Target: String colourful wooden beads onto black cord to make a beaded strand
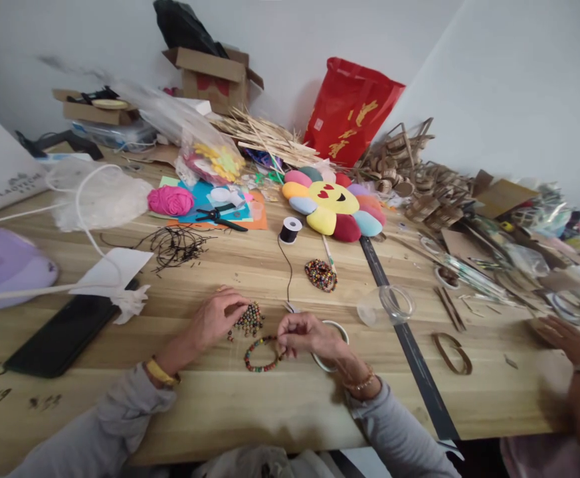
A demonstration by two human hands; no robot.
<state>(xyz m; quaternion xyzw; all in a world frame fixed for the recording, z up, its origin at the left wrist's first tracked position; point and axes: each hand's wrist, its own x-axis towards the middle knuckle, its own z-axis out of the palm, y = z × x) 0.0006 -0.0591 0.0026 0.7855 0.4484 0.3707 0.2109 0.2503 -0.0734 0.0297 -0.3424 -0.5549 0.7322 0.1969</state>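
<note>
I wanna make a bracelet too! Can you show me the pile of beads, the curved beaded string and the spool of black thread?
Pile of beads [250, 320]: head view, middle of the pile.
Beaded string [258, 368]: head view, beads on its near curve.
Spool of black thread [289, 233]: head view, the wound thread.

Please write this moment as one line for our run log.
left hand: at loose beads | right hand: at bead strand, grip unclear | thread spool: upright beyond hands
</note>
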